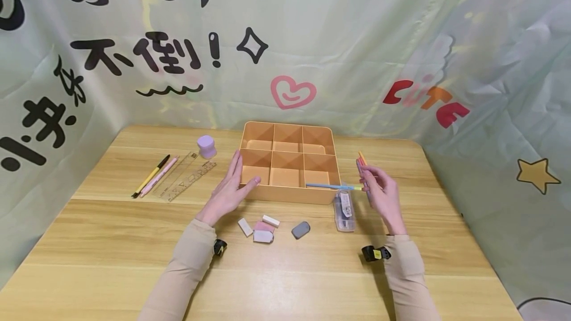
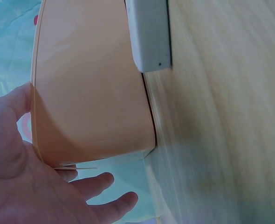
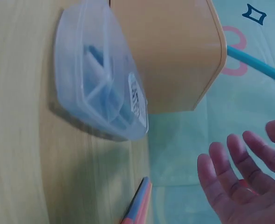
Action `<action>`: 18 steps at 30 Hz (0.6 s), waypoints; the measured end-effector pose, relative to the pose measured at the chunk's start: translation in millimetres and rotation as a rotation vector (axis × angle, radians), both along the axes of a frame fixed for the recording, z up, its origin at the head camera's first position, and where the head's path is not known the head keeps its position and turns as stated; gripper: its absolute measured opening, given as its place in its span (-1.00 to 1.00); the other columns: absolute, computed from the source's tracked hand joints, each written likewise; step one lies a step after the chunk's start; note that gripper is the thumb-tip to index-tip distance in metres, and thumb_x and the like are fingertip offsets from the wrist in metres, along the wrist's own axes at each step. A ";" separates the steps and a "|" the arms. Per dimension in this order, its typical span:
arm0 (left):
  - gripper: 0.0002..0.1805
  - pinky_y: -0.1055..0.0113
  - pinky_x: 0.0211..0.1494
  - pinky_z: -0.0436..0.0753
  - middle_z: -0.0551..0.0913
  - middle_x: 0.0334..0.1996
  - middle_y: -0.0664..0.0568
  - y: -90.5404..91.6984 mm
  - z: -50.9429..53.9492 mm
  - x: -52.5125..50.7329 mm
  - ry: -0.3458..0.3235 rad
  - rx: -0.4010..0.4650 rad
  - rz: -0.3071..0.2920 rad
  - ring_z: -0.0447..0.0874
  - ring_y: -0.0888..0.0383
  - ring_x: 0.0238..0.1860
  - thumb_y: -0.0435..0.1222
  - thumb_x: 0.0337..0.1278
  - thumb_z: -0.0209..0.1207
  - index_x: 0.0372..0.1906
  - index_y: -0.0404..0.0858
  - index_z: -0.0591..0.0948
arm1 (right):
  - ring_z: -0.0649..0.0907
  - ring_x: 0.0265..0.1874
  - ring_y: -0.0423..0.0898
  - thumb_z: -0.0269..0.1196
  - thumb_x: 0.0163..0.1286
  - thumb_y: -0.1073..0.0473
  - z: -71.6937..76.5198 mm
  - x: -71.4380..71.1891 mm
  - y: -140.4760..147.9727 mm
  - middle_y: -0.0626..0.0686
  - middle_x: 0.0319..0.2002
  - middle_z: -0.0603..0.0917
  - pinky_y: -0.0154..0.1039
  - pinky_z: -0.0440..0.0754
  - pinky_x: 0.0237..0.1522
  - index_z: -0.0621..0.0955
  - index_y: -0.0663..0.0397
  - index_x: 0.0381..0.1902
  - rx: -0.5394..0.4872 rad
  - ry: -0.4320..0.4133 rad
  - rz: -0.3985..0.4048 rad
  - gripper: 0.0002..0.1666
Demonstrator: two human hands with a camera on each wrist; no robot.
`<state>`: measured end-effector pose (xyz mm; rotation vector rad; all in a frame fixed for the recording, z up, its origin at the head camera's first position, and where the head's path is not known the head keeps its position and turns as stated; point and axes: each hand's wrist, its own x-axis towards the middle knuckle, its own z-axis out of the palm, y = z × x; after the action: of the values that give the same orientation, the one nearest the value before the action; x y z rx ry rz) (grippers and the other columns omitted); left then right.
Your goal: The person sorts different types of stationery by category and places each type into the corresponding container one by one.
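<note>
An orange six-compartment organizer [image 1: 281,193] stands on the table. My left hand [image 1: 231,182] rests at its left front corner, thumb over the front rim and fingers spread along the side. A blue pen [image 1: 322,186] lies across the organizer's right front compartment, its yellowish end jutting past the right wall. Close to that end is my right hand [image 1: 382,193]; in the right wrist view its fingers [image 3: 237,161] are loosely extended, holding nothing visible. Several colored pens [image 3: 140,200] lie low beside it, partly behind the hand in the head view. A clear plastic case [image 1: 344,214] sits by the organizer's right front corner.
White erasers [image 1: 263,236] and a pink one [image 1: 265,226] lie in front of the organizer, with a grey eraser [image 1: 301,230] to their right. Leftward are a purple jar-like object [image 1: 206,146], clear rulers [image 1: 189,182], a pink pen [image 1: 159,176] and a yellow-black pen [image 1: 151,176].
</note>
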<state>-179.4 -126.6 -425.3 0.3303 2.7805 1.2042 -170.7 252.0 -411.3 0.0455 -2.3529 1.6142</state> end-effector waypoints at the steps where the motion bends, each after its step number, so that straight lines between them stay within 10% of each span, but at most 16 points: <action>1: 0.03 -0.23 0.61 0.09 -0.52 0.64 0.02 0.0 -0.1 0.0 0.001 0.002 0.000 -0.17 -0.25 0.63 0.18 0.47 -0.06 0.61 -0.25 -0.36 | 0.65 -0.34 -0.37 0.09 0.57 0.19 0.1 0.3 0.6 -0.12 -0.25 0.70 -0.45 0.71 -0.31 0.59 0.41 0.14 0.013 -0.017 -0.013 -0.60; 5: 0.02 -0.23 0.61 0.09 -0.52 0.64 0.02 0.0 -0.2 0.0 0.000 0.009 -0.001 -0.17 -0.24 0.63 0.17 0.47 -0.06 0.61 -0.26 -0.35 | 0.62 -0.25 -0.40 0.14 0.53 0.21 -0.3 0.6 4.4 0.31 -0.02 0.68 -0.54 0.65 -0.27 0.60 0.35 0.14 0.113 -0.060 -0.036 -0.63; 11: 0.02 -0.25 0.59 0.14 -0.51 0.64 0.02 0.5 0.0 -0.4 -0.001 0.009 0.002 -0.15 -0.25 0.63 0.16 0.47 -0.05 0.61 -0.26 -0.34 | 0.68 0.02 0.04 0.16 0.49 0.27 -2.8 -0.3 9.7 0.39 0.11 0.66 -0.66 0.55 -0.11 0.59 0.38 0.15 0.266 -0.093 0.012 -0.63; 18: 0.01 -0.26 0.56 0.20 -0.51 0.64 0.03 1.3 0.2 -1.1 -0.002 0.011 0.004 -0.10 -0.26 0.62 0.16 0.47 -0.04 0.61 -0.25 -0.33 | 0.59 0.21 0.37 0.10 0.48 0.35 -7.3 -1.3 14.3 0.49 0.22 0.55 0.18 0.57 0.29 0.48 0.48 0.27 0.345 -0.161 0.088 -0.54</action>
<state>-180.5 -125.3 -425.1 0.3243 2.7756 1.2199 -172.0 266.3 -418.6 0.0947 -2.7656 1.2705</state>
